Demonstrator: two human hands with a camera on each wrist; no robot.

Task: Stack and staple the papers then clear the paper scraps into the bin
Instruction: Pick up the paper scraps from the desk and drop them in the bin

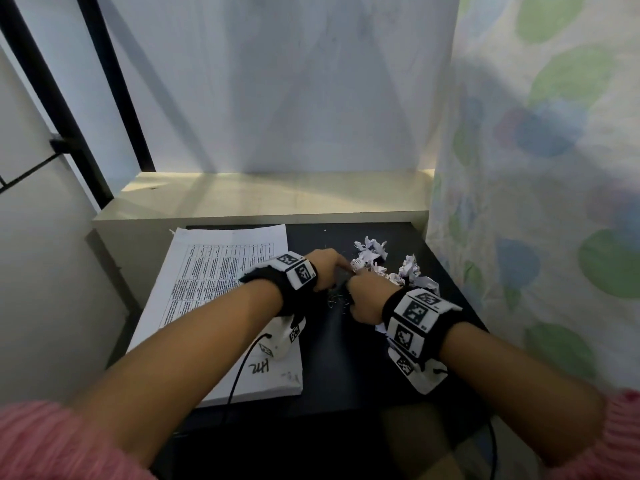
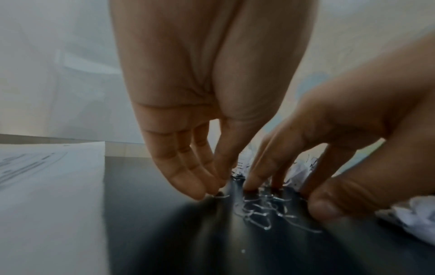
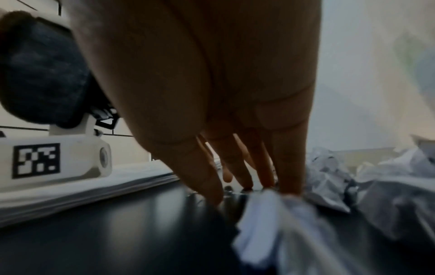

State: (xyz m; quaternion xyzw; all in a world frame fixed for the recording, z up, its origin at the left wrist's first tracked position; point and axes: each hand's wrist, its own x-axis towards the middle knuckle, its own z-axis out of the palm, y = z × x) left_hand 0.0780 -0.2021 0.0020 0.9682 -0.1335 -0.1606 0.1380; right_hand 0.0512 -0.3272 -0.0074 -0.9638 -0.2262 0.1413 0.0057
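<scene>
A thick stack of printed papers (image 1: 221, 306) lies on the left of the black table (image 1: 346, 358). Crumpled white paper scraps (image 1: 381, 265) are heaped at the table's far right. A small tangle of loose staples (image 2: 263, 210) lies on the black surface between my hands. My left hand (image 2: 212, 188) points down, its straight fingertips touching the table just left of the staples. My right hand (image 2: 277, 188) stands on spread fingertips over the staples, thumb down at their right, beside the scraps (image 3: 329, 176). Neither hand plainly holds anything.
A pale shelf (image 1: 263, 199) runs along the back of the table, under a white wall. A flowered curtain (image 1: 540, 202) hangs close on the right. A black frame (image 1: 69, 126) stands at the left. Cables trail from both wrist cameras over the table's near edge.
</scene>
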